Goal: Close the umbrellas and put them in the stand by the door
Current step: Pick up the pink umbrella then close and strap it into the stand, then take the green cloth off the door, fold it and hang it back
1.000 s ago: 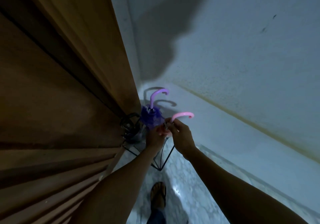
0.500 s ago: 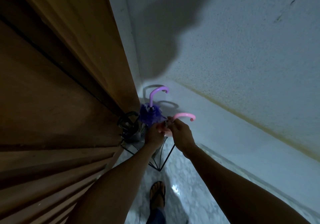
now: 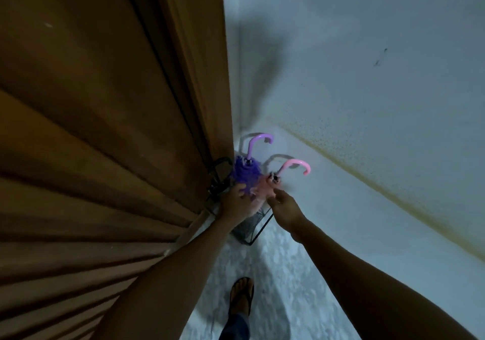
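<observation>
The left hand [image 3: 233, 203] rests against the folded pink umbrella [image 3: 265, 190], its fingers curled onto the fabric where the pink meets the purple; how firmly it grips I cannot tell. The right hand [image 3: 284, 209] hangs just beside the pink canopy, fingers loosely spread and apart from it, holding nothing.

Both umbrellas are closed and stand handle-up in the black wire stand [image 3: 253, 230], which sits on the floor [image 3: 288, 274] in the corner between the brown door [image 3: 105, 129] and the pale wall [image 3: 367, 77]. The purple umbrella [image 3: 245, 173] stands at the door side of the stand, touching the pink one, which leans toward the wall with its hooked handle pointing that way.

By my judgement the task is nearly finished: closing is done, both umbrellas are in the stand, and only letting go of the pink one is left. No other umbrella shows here. A sandalled foot [image 3: 241, 296] stands on the floor near the stand.
</observation>
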